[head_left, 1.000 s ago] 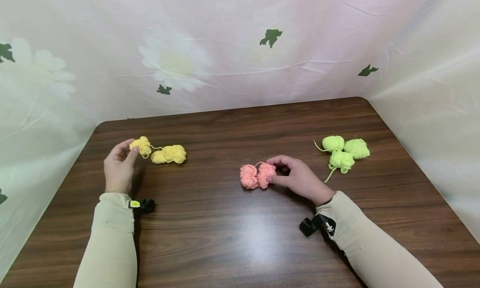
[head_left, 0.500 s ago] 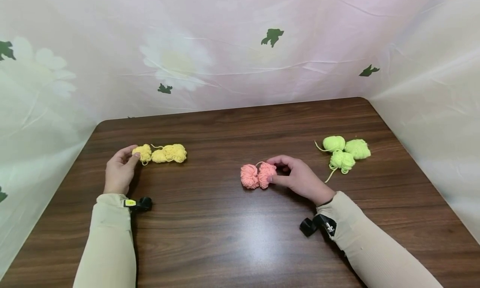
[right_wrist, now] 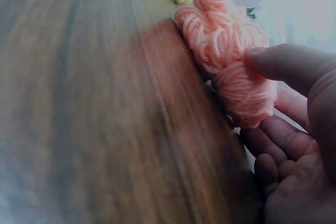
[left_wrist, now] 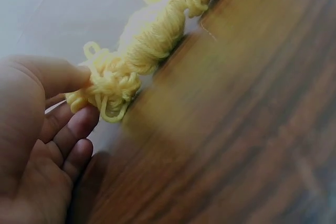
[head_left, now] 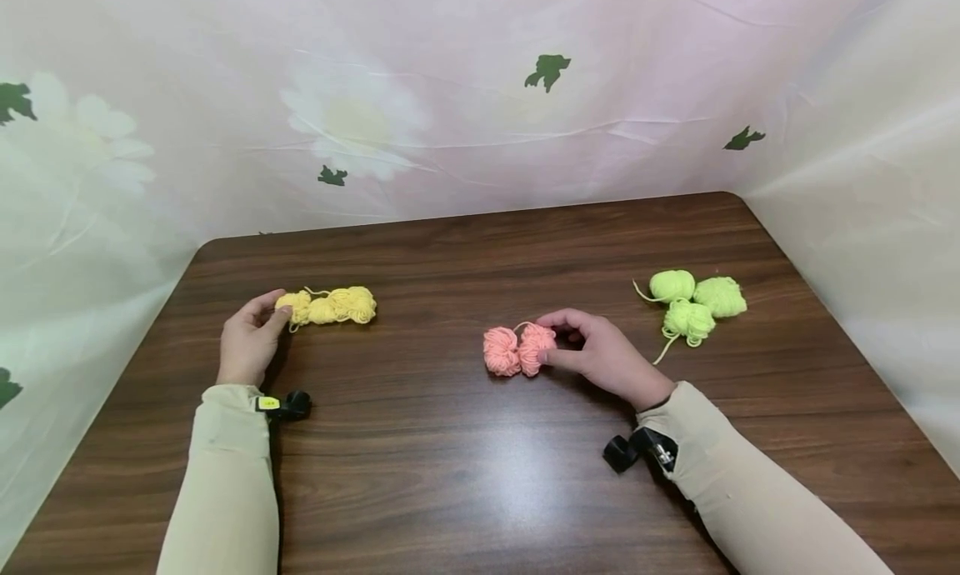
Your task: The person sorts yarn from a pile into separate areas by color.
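Note:
At the left of the head view, my left hand (head_left: 251, 337) pinches a small yellow yarn ball (head_left: 295, 307) between thumb and fingers. It sits at the left end of a row with other yellow yarn balls (head_left: 343, 306); in the left wrist view this loopy yellow yarn ball (left_wrist: 113, 85) lies right against its neighbour (left_wrist: 155, 38). Near the middle of the table, my right hand (head_left: 600, 358) holds the right part of a pink yarn bundle (head_left: 501, 352), thumb in front and fingers behind. The right wrist view shows the pink yarn (right_wrist: 226, 38) low over the wood.
Three lime-green yarn balls (head_left: 686, 308) lie clustered at the right, with loose strands trailing. The brown wooden table (head_left: 450, 467) ends at a flowered cloth backdrop (head_left: 450, 100). Black wrist cameras (head_left: 621, 452) are strapped under both sleeves.
My left hand has lowered the yellow yarn ball to the table and slid it right against the other yellow balls. My right hand keeps its hold on the pink yarn.

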The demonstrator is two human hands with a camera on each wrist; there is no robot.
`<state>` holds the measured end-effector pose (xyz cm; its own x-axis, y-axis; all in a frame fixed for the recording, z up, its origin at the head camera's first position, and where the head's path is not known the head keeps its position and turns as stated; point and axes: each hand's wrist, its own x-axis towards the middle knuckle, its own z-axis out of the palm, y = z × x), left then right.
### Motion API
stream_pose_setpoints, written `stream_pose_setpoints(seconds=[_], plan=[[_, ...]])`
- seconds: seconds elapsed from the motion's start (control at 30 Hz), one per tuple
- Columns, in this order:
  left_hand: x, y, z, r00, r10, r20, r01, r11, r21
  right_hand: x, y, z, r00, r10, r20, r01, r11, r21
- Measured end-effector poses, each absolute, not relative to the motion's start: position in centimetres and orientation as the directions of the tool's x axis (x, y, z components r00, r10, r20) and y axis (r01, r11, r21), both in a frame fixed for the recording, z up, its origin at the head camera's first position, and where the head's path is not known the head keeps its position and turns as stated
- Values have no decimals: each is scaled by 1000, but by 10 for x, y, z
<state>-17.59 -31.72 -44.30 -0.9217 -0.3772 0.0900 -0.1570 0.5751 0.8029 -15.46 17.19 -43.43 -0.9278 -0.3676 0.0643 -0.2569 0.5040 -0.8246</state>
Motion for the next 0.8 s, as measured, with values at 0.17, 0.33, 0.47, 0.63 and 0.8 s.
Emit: stream_pose_setpoints(seconds=[0.17, 0.33, 0.47, 0.63, 0.8], plan=[[-176, -316, -444, -918, -387, 91, -152, 554, 818, -154, 173, -435, -926, -369, 77, -269, 505, -820], [-177, -315, -444, -899, -427, 95, -150, 505, 850, -153, 173, -436, -927, -368, 75, -266, 500, -824], [-176, -312, -443, -883, -454, 117, -114, 450, 886, -152, 171, -437, -926, -370, 73, -264, 500, -825], [-177, -307, -437, -878, -448, 169, -59, 452, 890, -152, 171, -438, -929, -365, 65, -254, 500, -828], [-177, -296, -431, -883, -389, 262, 58, 465, 884, -153, 172, -437, -927, -367, 78, -268, 505, -820]])
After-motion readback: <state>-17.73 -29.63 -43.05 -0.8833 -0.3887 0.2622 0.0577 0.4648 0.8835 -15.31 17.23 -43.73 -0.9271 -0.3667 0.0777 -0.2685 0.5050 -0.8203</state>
